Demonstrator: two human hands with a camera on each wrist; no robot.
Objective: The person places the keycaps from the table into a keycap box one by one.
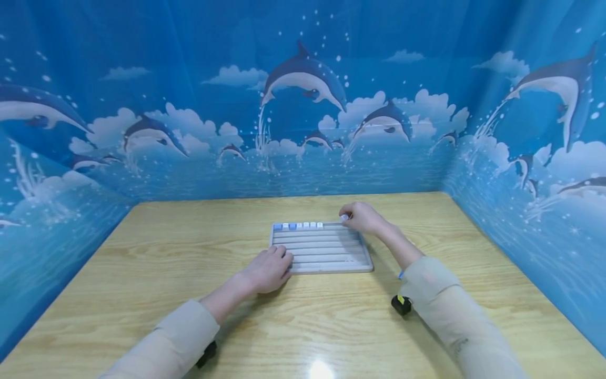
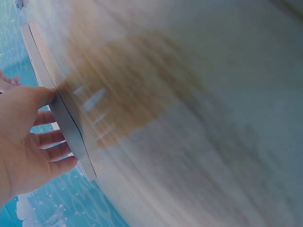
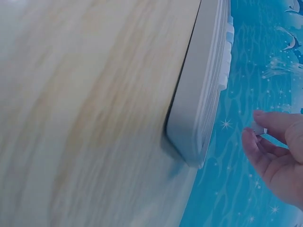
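A pale grey keycap tray point(image 1: 326, 251) with several raised ridges lies on the table. White and blue keycaps point(image 1: 300, 226) stand in a row along its back ridge, from the left. At its front left corner, my left hand point(image 1: 271, 267) holds the edge, with the thumb at the front wall and fingers over the tray. Above the back right part, my right hand point(image 1: 363, 218) pinches a small pale keycap point(image 3: 258, 128) between thumb and forefinger. The lower ridges under the row carry no large keycaps.
The wooden table point(image 1: 331, 321) reaches back to a blue curtain point(image 1: 303, 173) printed with dolphins. A black wrist strap piece point(image 1: 401, 305) hangs under the right sleeve. A small blue thing point(image 1: 401, 275) peeks out beside that cuff.
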